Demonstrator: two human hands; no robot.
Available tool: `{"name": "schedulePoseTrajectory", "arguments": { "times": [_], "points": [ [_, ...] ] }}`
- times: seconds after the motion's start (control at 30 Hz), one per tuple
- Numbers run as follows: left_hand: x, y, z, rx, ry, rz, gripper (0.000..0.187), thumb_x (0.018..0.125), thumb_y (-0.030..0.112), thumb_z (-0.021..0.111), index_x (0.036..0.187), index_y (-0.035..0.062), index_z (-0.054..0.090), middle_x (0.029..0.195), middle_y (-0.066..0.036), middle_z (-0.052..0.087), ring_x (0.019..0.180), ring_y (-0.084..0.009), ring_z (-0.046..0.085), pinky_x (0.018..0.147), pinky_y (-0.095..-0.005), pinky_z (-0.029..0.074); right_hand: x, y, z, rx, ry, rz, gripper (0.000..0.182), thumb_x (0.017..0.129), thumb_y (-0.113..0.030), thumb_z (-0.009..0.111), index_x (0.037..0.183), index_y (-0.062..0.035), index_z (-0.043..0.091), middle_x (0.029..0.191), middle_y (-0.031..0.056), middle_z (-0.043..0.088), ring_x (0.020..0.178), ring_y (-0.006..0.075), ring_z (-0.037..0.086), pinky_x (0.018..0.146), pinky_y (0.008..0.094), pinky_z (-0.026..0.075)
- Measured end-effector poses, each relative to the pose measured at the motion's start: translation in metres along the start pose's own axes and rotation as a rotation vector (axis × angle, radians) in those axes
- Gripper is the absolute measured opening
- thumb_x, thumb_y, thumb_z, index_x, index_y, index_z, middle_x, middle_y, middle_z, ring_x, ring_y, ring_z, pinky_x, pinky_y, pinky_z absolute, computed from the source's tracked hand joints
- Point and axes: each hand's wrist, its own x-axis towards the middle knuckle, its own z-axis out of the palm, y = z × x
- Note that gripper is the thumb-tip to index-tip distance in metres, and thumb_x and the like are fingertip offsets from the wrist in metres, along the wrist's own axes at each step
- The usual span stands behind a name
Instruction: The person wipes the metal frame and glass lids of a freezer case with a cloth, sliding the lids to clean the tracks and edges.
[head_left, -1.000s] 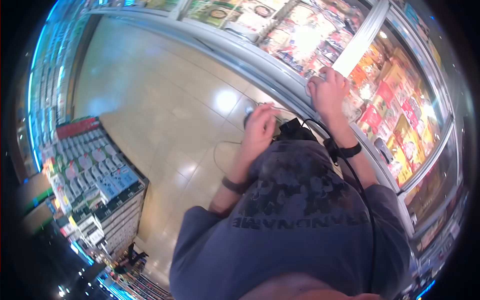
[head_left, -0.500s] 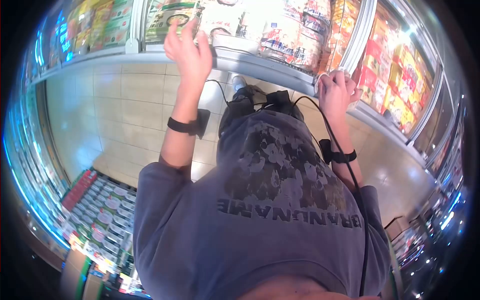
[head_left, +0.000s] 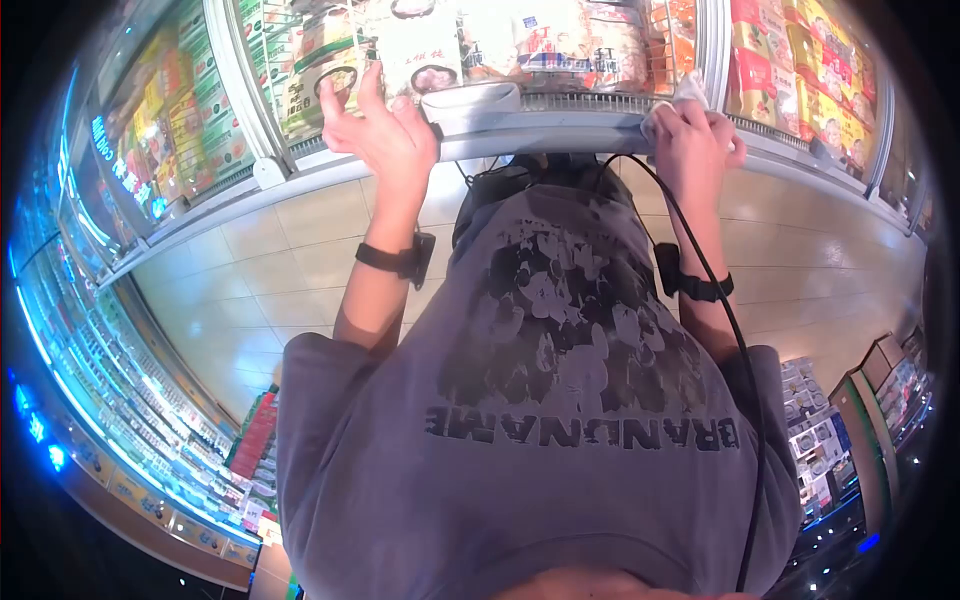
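Note:
My left hand (head_left: 380,135) hovers at the near edge of a display freezer (head_left: 560,140), its fingers spread and holding nothing. Just right of its fingertips is a pale, rounded handle-like piece (head_left: 470,101) on the freezer's edge. My right hand (head_left: 692,135) is closed on a crumpled white cloth (head_left: 688,90), which may be a tissue. It presses the cloth against the freezer's rim, beside the upright frame bar (head_left: 712,50). Beyond both hands lie white and clear food packages (head_left: 548,40) inside the freezer.
Red and yellow packages (head_left: 825,70) fill the right section; green ones (head_left: 215,90) lie to the left. A black cable (head_left: 735,330) runs from near my right hand down over my shirt. Lit shelves (head_left: 130,370) curve along the left, above a tiled floor (head_left: 270,250).
The view has turned, and the freezer edge now looks more level. White cloth shows more plainly in my right hand. My left hand stays spread, now lower in view.

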Motion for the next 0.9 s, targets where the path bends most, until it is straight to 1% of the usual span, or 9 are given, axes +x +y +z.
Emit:
{"name": "schedulePoseTrajectory", "arguments": {
  "times": [0.1,0.17,0.43,0.5,0.6,0.7,0.77,0.83,0.9],
  "points": [
    [0.004,-0.002,0.004,0.021,0.043,0.019,0.046,0.102,0.028,0.049,0.142,0.0075,0.062,0.16,-0.03,0.03,0.132,-0.0405,0.043,0.117,-0.0592,0.019,0.009,-0.038,0.012,0.179,0.108,-0.071,0.006,0.087,-0.024,0.073,0.084,-0.028,0.076,0.099,-0.0096,0.065,0.107,0.0219,0.059,0.103,0.0593,0.031],
    [0.002,0.0,0.0,0.019,0.009,0.013,0.045,0.103,0.027,0.049,0.141,0.0076,0.063,0.16,-0.029,0.03,0.132,-0.0402,0.043,0.117,-0.0587,0.02,0.012,-0.057,0.012,0.111,-0.001,-0.16,0.007,0.088,-0.023,0.071,0.083,-0.0273,0.075,0.1,-0.01,0.065,0.109,0.0209,0.059,0.104,0.0604,0.03],
    [0.0,0.005,-0.002,-0.008,0.009,-0.007,0.042,0.101,0.025,0.055,0.138,0.0101,0.066,0.157,-0.024,0.038,0.131,-0.0365,0.044,0.116,-0.0565,0.023,0.01,-0.001,-0.013,-0.057,-0.072,-0.005,0.009,0.094,-0.024,0.071,0.089,-0.0271,0.077,0.094,-0.006,0.064,0.107,0.0259,0.059,0.099,0.0646,0.035],
    [-0.002,0.003,0.0,-0.014,0.027,-0.012,0.041,0.101,0.025,0.056,0.137,0.011,0.067,0.155,-0.021,0.041,0.13,-0.035,0.046,0.115,-0.0561,0.025,0.016,-0.02,-0.013,-0.115,-0.091,-0.065,0.007,0.091,-0.021,0.071,0.089,-0.025,0.076,0.093,-0.0042,0.063,0.107,0.0259,0.059,0.099,0.064,0.036],
    [-0.001,0.001,0.001,-0.011,0.039,0.007,0.039,0.099,0.023,0.058,0.136,0.0114,0.067,0.154,-0.018,0.042,0.126,-0.0339,0.048,0.114,-0.0551,0.027,0.023,-0.06,-0.007,0.187,-0.1,-0.273,0.011,0.083,-0.014,0.071,0.089,-0.0225,0.076,0.09,-0.0017,0.062,0.104,0.026,0.058,0.097,0.0596,0.036],
    [0.0,0.001,0.0,-0.039,0.018,-0.014,0.037,0.1,0.024,0.061,0.134,0.0098,0.067,0.153,-0.023,0.043,0.124,-0.0385,0.048,0.112,-0.0561,0.029,0.031,-0.069,-0.015,0.177,-0.14,-0.305,0.008,0.085,-0.016,0.071,0.087,-0.0222,0.076,0.09,-0.0021,0.064,0.103,0.0247,0.058,0.095,0.0566,0.037],
    [-0.001,0.002,0.0,-0.051,0.019,-0.02,0.037,0.1,0.024,0.061,0.134,0.0096,0.067,0.152,-0.022,0.044,0.123,-0.0384,0.048,0.112,-0.0555,0.031,0.027,-0.042,-0.017,0.192,-0.17,-0.27,0.006,0.088,-0.02,0.074,0.088,-0.0228,0.079,0.093,-0.0028,0.067,0.103,0.024,0.058,0.094,0.0549,0.037],
    [0.0,0.002,0.001,-0.057,0.021,-0.039,0.037,0.1,0.024,0.062,0.133,0.0093,0.067,0.152,-0.022,0.044,0.123,-0.0384,0.049,0.111,-0.055,0.032,0.023,-0.011,-0.016,-0.058,-0.199,-0.07,0.007,0.091,-0.025,0.074,0.092,-0.0247,0.081,0.096,-0.0029,0.068,0.102,0.0242,0.059,0.092,0.054,0.038],
    [-0.001,0.004,0.001,-0.061,0.067,-0.004,0.036,0.1,0.023,0.059,0.133,0.0114,0.069,0.151,-0.019,0.046,0.12,-0.0359,0.05,0.109,-0.0524,0.035,0.023,0.001,-0.011,-0.062,-0.192,-0.084,0.008,0.092,-0.027,0.074,0.092,-0.025,0.081,0.095,-0.0024,0.069,0.102,0.0247,0.059,0.091,0.054,0.039]
  ]
}}
